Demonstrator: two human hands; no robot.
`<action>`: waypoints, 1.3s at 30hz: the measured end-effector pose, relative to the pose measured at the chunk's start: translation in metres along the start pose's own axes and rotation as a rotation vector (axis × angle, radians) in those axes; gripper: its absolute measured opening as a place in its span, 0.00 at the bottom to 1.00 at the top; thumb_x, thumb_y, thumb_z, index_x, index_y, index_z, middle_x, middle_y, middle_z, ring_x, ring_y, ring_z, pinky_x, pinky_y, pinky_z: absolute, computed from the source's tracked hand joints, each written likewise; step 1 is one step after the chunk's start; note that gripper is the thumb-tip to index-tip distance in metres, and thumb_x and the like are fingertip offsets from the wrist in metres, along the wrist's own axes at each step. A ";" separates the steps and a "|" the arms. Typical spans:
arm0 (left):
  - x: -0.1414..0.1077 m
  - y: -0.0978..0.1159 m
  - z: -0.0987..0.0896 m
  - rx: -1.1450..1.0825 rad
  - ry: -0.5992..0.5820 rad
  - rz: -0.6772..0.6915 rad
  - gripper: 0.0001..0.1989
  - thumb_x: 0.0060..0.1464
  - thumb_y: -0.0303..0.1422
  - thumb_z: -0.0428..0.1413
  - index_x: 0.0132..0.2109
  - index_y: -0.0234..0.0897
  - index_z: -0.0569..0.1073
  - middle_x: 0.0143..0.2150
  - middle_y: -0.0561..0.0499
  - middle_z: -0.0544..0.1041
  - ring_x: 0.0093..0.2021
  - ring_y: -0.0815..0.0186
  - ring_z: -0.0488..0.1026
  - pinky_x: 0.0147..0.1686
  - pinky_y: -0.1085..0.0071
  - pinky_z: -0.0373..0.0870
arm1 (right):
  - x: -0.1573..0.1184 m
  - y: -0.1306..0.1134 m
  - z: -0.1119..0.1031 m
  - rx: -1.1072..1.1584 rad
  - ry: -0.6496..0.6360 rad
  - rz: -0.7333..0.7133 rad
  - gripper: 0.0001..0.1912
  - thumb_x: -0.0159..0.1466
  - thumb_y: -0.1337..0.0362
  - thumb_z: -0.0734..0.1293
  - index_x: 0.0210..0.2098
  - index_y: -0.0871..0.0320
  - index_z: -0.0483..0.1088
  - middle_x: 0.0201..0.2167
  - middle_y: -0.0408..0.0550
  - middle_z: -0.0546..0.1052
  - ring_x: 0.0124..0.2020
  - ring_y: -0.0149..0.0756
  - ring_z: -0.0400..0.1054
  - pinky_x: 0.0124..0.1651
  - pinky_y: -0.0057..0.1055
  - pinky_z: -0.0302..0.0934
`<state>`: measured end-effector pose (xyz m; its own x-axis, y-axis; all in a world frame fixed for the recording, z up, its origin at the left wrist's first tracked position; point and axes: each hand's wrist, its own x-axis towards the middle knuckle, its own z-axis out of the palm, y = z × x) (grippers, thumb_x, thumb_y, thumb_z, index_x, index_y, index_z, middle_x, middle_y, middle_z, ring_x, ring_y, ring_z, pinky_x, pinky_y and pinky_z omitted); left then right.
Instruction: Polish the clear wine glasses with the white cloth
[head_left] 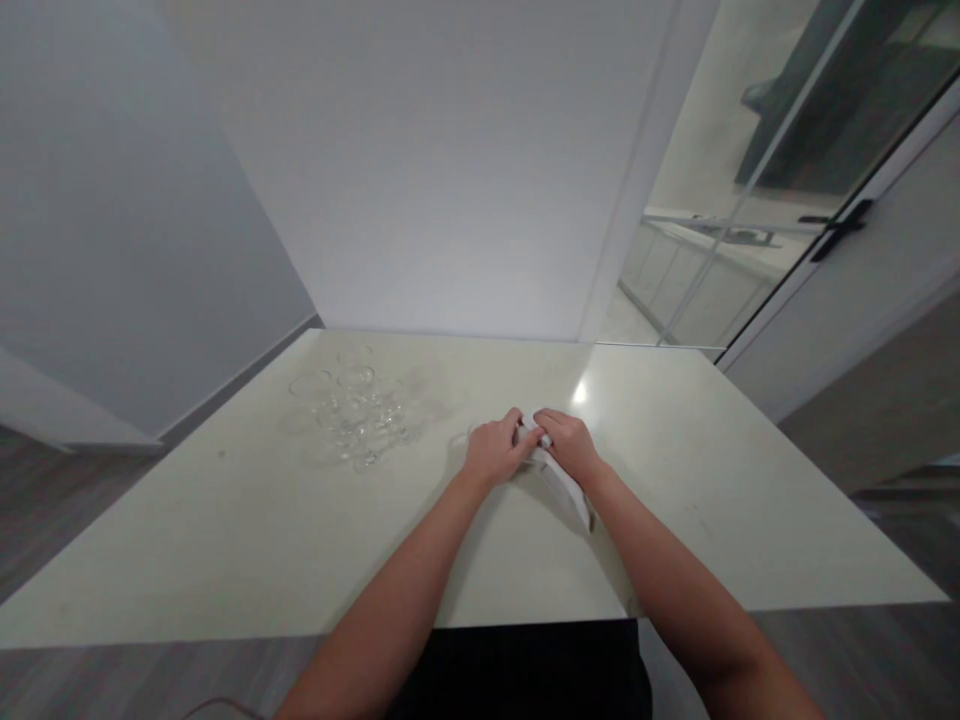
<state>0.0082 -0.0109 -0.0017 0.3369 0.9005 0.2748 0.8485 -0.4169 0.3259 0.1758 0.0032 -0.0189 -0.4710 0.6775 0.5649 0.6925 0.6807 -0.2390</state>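
A white cloth (564, 486) is bunched between my two hands above the table, its loose end hanging down toward me along my right forearm. My left hand (495, 452) is closed on the cloth's left side, thumb pointing across to the right. Close against it, my right hand (568, 442) grips the upper right part with curled fingers. A faint clear curved edge (459, 438) shows just left of my left hand; I cannot tell whether it is part of a held glass. Several clear stemmed glasses (360, 410) form a cluster on the table, left of my hands.
The pale glossy table (247, 540) reaches back to a white wall panel (450, 200). At the right is a glass-paned door with a black handle (844, 230). A grey wall (150, 200) stands on the left, above a dark wood-look floor (45, 500).
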 end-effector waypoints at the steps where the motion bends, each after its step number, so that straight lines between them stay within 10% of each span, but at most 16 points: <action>1: 0.001 0.001 -0.001 -0.028 0.042 0.014 0.22 0.60 0.49 0.37 0.46 0.38 0.65 0.33 0.49 0.76 0.36 0.61 0.73 0.36 0.69 0.62 | 0.001 0.002 0.002 0.023 -0.010 0.068 0.08 0.63 0.63 0.60 0.32 0.59 0.67 0.29 0.49 0.74 0.31 0.35 0.66 0.34 0.28 0.56; 7: 0.004 0.006 0.000 -0.011 0.115 0.077 0.24 0.58 0.52 0.39 0.47 0.37 0.64 0.40 0.45 0.75 0.41 0.59 0.72 0.41 0.66 0.61 | 0.003 0.007 0.005 0.161 -0.039 0.285 0.12 0.62 0.62 0.61 0.23 0.58 0.64 0.20 0.43 0.70 0.22 0.31 0.61 0.27 0.26 0.51; 14: 0.003 0.000 0.005 -0.047 -0.112 -0.066 0.27 0.61 0.50 0.31 0.40 0.39 0.68 0.32 0.48 0.76 0.36 0.61 0.73 0.32 0.70 0.60 | -0.001 -0.001 -0.001 0.035 -0.038 -0.037 0.07 0.62 0.68 0.59 0.36 0.59 0.68 0.35 0.51 0.75 0.35 0.34 0.67 0.40 0.28 0.57; 20: 0.000 0.008 -0.008 -0.014 0.168 0.148 0.29 0.56 0.54 0.41 0.52 0.35 0.64 0.46 0.41 0.73 0.48 0.56 0.69 0.49 0.62 0.59 | 0.004 0.007 0.003 0.406 0.030 0.271 0.10 0.60 0.61 0.60 0.26 0.59 0.65 0.23 0.43 0.70 0.26 0.32 0.62 0.31 0.27 0.56; 23: -0.001 0.012 -0.009 0.051 0.112 0.124 0.30 0.55 0.55 0.41 0.50 0.35 0.65 0.45 0.40 0.74 0.45 0.55 0.71 0.45 0.62 0.62 | 0.005 0.011 0.003 0.524 -0.030 0.265 0.12 0.58 0.59 0.62 0.23 0.59 0.64 0.22 0.42 0.68 0.26 0.32 0.60 0.30 0.26 0.55; 34: 0.004 0.004 0.005 -0.123 -0.168 -0.052 0.29 0.61 0.49 0.29 0.41 0.41 0.71 0.36 0.47 0.77 0.39 0.61 0.74 0.35 0.69 0.64 | -0.002 0.006 -0.003 -0.101 -0.164 -0.004 0.12 0.65 0.64 0.58 0.32 0.61 0.71 0.29 0.50 0.76 0.29 0.33 0.67 0.34 0.28 0.55; 39: -0.001 0.007 -0.004 -0.103 0.028 -0.009 0.26 0.60 0.50 0.36 0.51 0.38 0.66 0.39 0.46 0.76 0.41 0.61 0.73 0.42 0.67 0.62 | -0.001 0.007 -0.001 0.032 -0.097 0.110 0.11 0.63 0.61 0.60 0.30 0.60 0.69 0.25 0.47 0.74 0.25 0.31 0.64 0.30 0.27 0.53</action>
<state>0.0121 -0.0149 0.0044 0.3168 0.9009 0.2965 0.8047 -0.4208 0.4188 0.1815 0.0070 -0.0202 -0.4449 0.7711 0.4555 0.7260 0.6083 -0.3208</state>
